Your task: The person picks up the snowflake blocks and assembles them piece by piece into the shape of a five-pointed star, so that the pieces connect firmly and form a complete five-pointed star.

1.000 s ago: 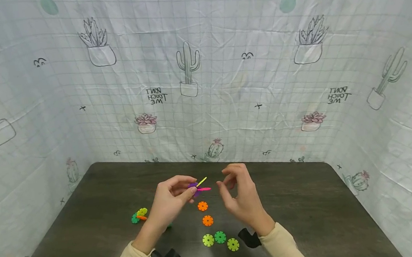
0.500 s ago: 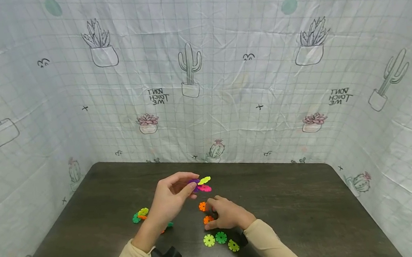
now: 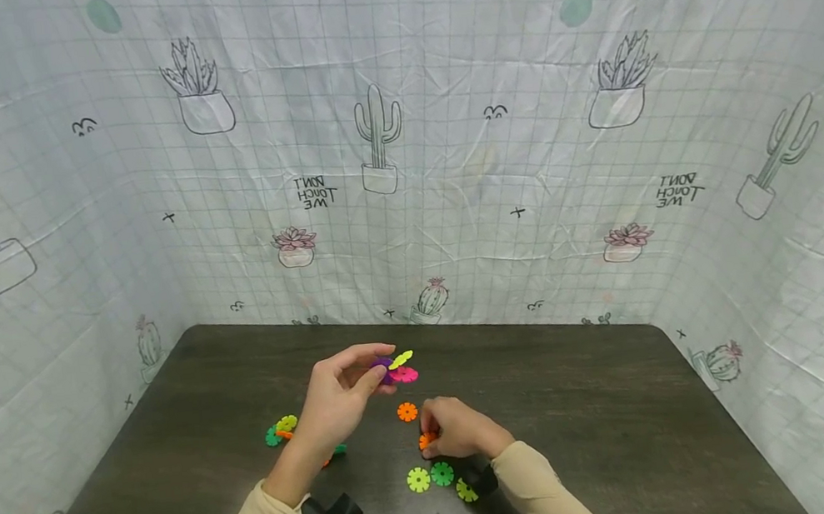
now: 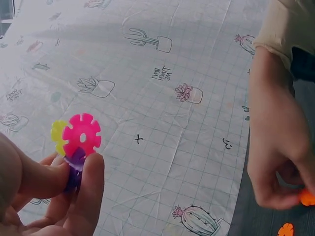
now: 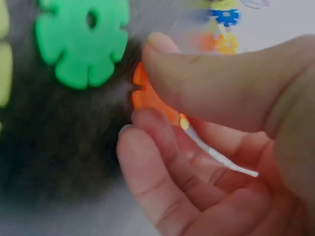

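Note:
My left hand (image 3: 346, 389) pinches a purple notched disc (image 4: 74, 178) between thumb and fingers, above the table. Joined to that disc are a pink notched disc (image 4: 81, 133) and a yellow one (image 4: 59, 133), which stick out away from the palm. Lower and to the right, my right hand (image 3: 463, 427) pinches an orange notched disc (image 5: 153, 101) at the tabletop, its far side covered by the thumb. A second orange disc (image 3: 407, 411) lies flat just beyond that hand. Nearer the front lie a yellow-green disc (image 3: 419, 480) and a green disc (image 3: 442, 474).
Another yellow-green disc (image 3: 467, 491) lies partly under a black wrist piece by the right sleeve. Left of the left arm sits a cluster of joined green, yellow and orange discs (image 3: 286, 423). A printed curtain (image 3: 451, 202) surrounds the dark table (image 3: 586, 406).
My right hand has come down from beside the joined discs to the table and taken hold of an orange disc, which has shifted slightly right. The left hand keeps its hold, turned slightly.

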Demonstrator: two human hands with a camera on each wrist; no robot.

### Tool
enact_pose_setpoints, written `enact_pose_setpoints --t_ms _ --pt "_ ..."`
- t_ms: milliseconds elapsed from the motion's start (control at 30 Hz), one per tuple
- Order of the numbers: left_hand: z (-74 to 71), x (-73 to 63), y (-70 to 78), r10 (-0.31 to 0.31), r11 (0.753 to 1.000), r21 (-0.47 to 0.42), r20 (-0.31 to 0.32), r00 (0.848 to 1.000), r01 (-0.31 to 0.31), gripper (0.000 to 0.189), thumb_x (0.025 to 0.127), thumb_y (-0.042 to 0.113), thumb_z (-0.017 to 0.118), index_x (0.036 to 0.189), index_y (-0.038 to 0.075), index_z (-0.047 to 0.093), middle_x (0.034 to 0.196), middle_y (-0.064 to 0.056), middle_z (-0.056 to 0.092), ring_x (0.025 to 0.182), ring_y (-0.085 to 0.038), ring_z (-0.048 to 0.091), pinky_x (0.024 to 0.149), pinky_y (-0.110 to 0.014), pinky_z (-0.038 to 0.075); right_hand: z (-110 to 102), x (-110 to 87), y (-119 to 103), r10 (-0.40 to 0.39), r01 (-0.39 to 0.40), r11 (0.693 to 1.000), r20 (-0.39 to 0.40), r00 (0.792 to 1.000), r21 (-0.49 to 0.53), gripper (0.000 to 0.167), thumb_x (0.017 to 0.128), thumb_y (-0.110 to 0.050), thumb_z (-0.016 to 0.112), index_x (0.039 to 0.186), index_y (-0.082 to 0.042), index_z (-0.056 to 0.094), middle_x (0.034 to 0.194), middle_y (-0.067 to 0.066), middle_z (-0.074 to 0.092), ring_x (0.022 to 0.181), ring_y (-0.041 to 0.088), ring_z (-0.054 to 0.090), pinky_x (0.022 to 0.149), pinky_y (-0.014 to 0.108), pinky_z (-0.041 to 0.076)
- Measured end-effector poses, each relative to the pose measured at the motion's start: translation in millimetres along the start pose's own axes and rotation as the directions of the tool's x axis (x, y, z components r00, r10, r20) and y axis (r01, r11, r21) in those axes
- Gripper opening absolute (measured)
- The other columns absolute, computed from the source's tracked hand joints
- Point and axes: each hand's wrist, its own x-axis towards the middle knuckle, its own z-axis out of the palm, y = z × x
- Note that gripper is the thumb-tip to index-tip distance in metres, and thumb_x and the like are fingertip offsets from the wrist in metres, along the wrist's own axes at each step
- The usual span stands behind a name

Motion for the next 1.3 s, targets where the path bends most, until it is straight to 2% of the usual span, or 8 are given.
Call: enact_pose_setpoints --t_ms 100,200,267,400,533,767,1000,1300 --pt "0.3 -1.5 -1.2 -0.01 1.0 -0.003 -0.011 1.0 0.01 0.027 0.098 0.0 0.063 0.124 0.003 0.069 0.124 -0.018 0.064 0.087 -0.023 0.075 0.086 -0.028 0.06 -1.3 -8.5 1.9 -0.027 0.036 0.991 -0.076 0.997 0.13 0.02 0.091 -0.01 0.076 0.094 -0.008 0.056 0.078 -0.002 0.059 0.065 0.009 0.053 0.059 0.024 0.046" --pt "0.7 -3.0 -2.0 -0.009 1.0 0.0 -0.026 1.0 0.009 0.026 0.098 0.0 0.063 0.123 0.002 0.07 0.122 -0.019 0.063 0.088 -0.026 0.075 0.085 -0.027 0.06 -8.5 -21.2 -4.4 -0.048 0.116 0.947 -0.225 0.973 0.299 0.012 0.097 -0.008 0.068 0.105 -0.007 0.059 0.084 0.005 0.066 0.067 0.014 0.063 0.062 0.026 0.055" --pt "1.2 -3.6 -1.9 0.003 1.0 0.006 -0.032 0.999 -0.002 0.025 0.098 0.0 0.063 0.122 0.003 0.071 0.118 -0.02 0.062 0.088 -0.028 0.074 0.084 -0.027 0.061 -17.4 -31.2 -13.5 -0.057 0.208 0.885 -0.346 0.937 0.417 0.015 0.099 -0.008 0.066 0.112 -0.005 0.06 0.091 0.013 0.07 0.073 0.023 0.069 0.067 0.032 0.061" --pt "2.1 -3.6 -1.0 0.026 0.999 0.024 -0.043 0.999 -0.025 0.024 0.098 0.0 0.062 0.119 0.004 0.073 0.11 -0.017 0.061 0.088 -0.029 0.074 0.084 -0.028 0.061 -37.0 -47.8 -35.2 -0.071 0.415 0.746 -0.557 0.827 0.521 0.017 0.099 -0.009 0.065 0.114 0.0 0.062 0.102 0.025 0.071 0.081 0.028 0.073 0.076 0.04 0.063" --pt "3.1 -3.1 -0.8 0.023 0.999 0.023 -0.048 0.999 -0.022 0.023 0.098 -0.001 0.061 0.117 0.004 0.074 0.107 -0.017 0.061 0.086 -0.025 0.074 0.084 -0.029 0.061 -46.9 -55.8 -50.4 -0.082 0.498 0.695 -0.63 0.772 0.519 0.017 0.099 -0.006 0.065 0.113 0.002 0.062 0.101 0.025 0.071 0.082 0.017 0.073 0.077 0.038 0.063" --pt "6.9 -3.4 -1.4 0.013 1.0 0.005 -0.033 0.999 -0.013 0.022 0.098 -0.004 0.061 0.114 0.003 0.074 0.107 -0.017 0.061 0.085 -0.021 0.073 0.082 -0.028 0.061 -46.1 -58.2 -61.6 -0.083 0.497 0.688 -0.623 0.778 0.529 0.018 0.098 -0.006 0.066 0.113 0.003 0.064 0.099 0.029 0.07 0.082 0.017 0.073 0.078 0.042 0.063" --pt "11.6 -1.3 -0.5 0.03 1.0 -0.003 -0.032 0.999 -0.03 0.022 0.098 -0.004 0.06 0.114 0.002 0.073 0.108 -0.017 0.066 0.084 -0.029 0.074 0.081 -0.03 0.062 -43.8 -55.4 -63.6 -0.044 0.505 0.666 -0.647 0.761 0.549 0.018 0.096 -0.005 0.068 0.112 0.004 0.064 0.096 0.029 0.07 0.078 0.022 0.074 0.074 0.05 0.061" --pt "13.9 1.4 2.5 0.01 0.999 0.045 -0.092 0.996 -0.006 0.019 0.095 -0.006 0.064 0.106 0.005 0.076 0.084 -0.014 0.068 0.07 -0.028 0.071 0.067 -0.029 0.06 -43.7 -54.4 -65.7 -0.048 0.522 0.642 -0.65 0.759 0.562 0.016 0.095 -0.003 0.069 0.107 0.007 0.064 0.09 0.019 0.075 0.073 0.019 0.075 0.069 0.049 0.062"
